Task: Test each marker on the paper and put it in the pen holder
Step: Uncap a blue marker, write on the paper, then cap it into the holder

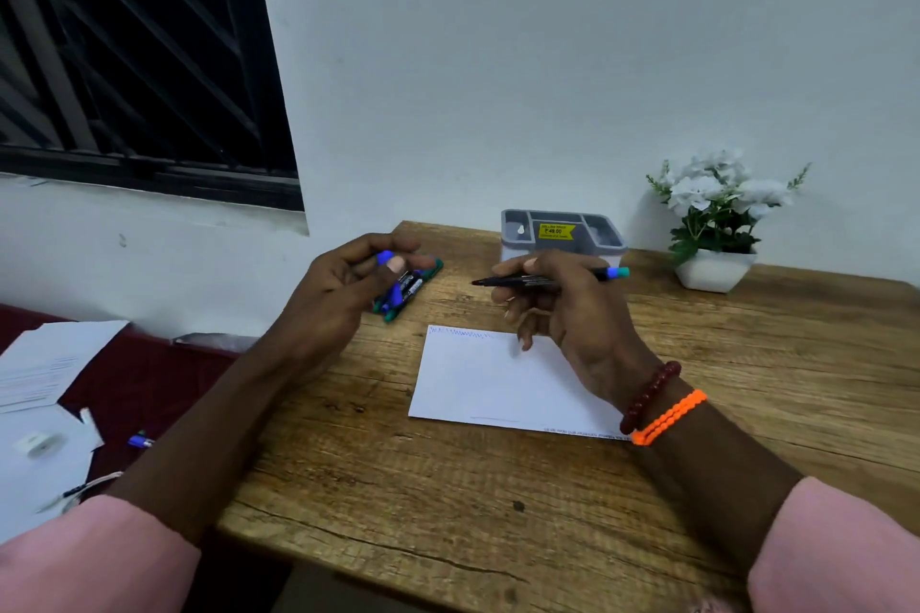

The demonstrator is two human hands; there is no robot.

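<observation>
Holding an uncapped black marker (pixel 542 280) level in the right hand (pixel 562 309), above the paper's (pixel 488 383) far edge. Pinching its blue cap (pixel 384 257) in the left hand (pixel 343 286), left of the paper, over bundled markers (pixel 408 289) lying on the tabletop (pixel 448 488). Sitting beyond the paper, the grey pen holder (pixel 562 234).

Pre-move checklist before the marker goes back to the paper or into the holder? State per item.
1. Marker gripped: ok, right hand holds it level above the desk.
2. Tip uncapped: ok, bare tip points left; left hand pinches a blue cap.
3. Paper reachable: ok, flat under the right hand, blue scribble along its top edge.
4. Pen holder free: cannot tell fully; visible compartments look empty.
5. Remaining markers: ok, clustered beside the left hand.
6. Ink works: cannot tell.
</observation>
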